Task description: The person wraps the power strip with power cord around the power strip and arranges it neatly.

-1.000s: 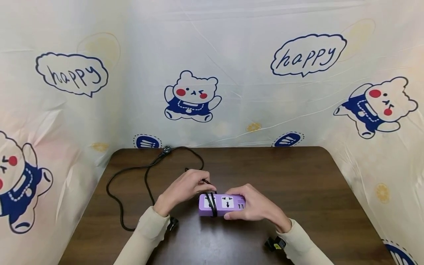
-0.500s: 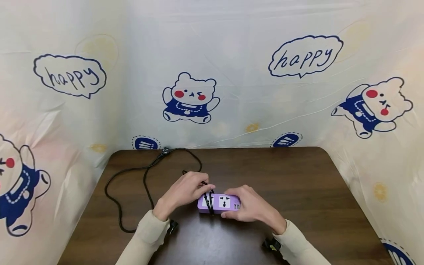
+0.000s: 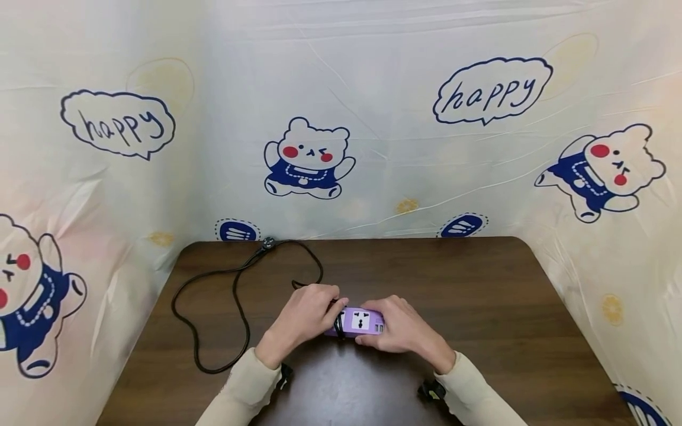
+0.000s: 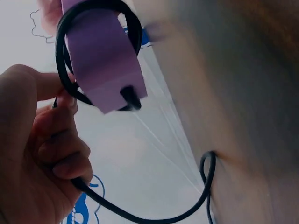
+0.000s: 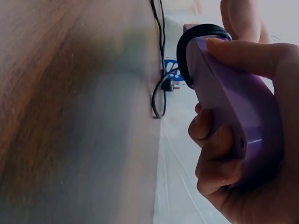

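Observation:
A purple power strip (image 3: 348, 322) with white sockets is held above the table, its black cord (image 4: 60, 42) looped several times around one end. My right hand (image 3: 405, 325) grips the other end, thumb on the near side and fingers curled beneath, as the right wrist view shows. At the wrapped end, my left hand (image 3: 306, 316) pinches the cord between thumb and forefinger, and its other fingers curl round the trailing length. In the left wrist view the cord leaves the strip's end through a short black sleeve (image 4: 131, 98). In the head view the left hand hides part of that end.
The loose cord (image 3: 194, 331) lies in a wide loop on the left of the brown table (image 3: 479, 296). Its plug (image 3: 268, 243) rests at the table's back edge. A printed curtain (image 3: 394, 118) hangs behind and at both sides.
My left hand has moved nearer and slightly right, now covering more of the strip's wrapped end. The right hand keeps its grip, shifted slightly left with the strip.

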The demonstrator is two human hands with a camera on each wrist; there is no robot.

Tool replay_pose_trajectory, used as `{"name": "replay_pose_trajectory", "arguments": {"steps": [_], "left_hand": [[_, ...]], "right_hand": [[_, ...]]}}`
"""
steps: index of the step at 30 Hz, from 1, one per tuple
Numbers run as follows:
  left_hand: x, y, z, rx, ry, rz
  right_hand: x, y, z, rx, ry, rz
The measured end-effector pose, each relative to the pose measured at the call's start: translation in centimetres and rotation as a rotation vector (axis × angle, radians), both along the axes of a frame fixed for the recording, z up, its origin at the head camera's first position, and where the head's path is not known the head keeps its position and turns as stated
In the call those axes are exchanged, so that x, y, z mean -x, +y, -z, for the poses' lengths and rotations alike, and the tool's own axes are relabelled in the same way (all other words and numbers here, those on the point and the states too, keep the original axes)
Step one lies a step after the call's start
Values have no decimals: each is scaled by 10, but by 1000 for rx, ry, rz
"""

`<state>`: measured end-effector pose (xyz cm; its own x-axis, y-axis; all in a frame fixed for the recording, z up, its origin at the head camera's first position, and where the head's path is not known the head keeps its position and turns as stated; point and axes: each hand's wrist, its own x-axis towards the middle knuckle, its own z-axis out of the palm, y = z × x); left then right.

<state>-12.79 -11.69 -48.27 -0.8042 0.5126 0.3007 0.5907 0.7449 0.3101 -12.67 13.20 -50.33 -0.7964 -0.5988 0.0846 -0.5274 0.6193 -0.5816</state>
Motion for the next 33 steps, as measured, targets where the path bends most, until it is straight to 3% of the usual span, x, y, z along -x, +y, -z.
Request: {"name": "replay_pose_trajectory", "arguments": {"steps": [4,10,19,27,33], "left_hand": [[-6,5,1,-12,47,-50],[-14,10,2,-31,54,-125],[-27,18,-7,58,154,-246],[-34,17,-16,97,215,-329],[-40,13,-19,63,217,-334]], "right_hand": [[1,1,-1,10,23,10],[-1,2,1,18,124,32],[-3,-4,5,34,260,66],[-1,-10,2,67,265,85],[5,-8,0,83,260,138]]}}
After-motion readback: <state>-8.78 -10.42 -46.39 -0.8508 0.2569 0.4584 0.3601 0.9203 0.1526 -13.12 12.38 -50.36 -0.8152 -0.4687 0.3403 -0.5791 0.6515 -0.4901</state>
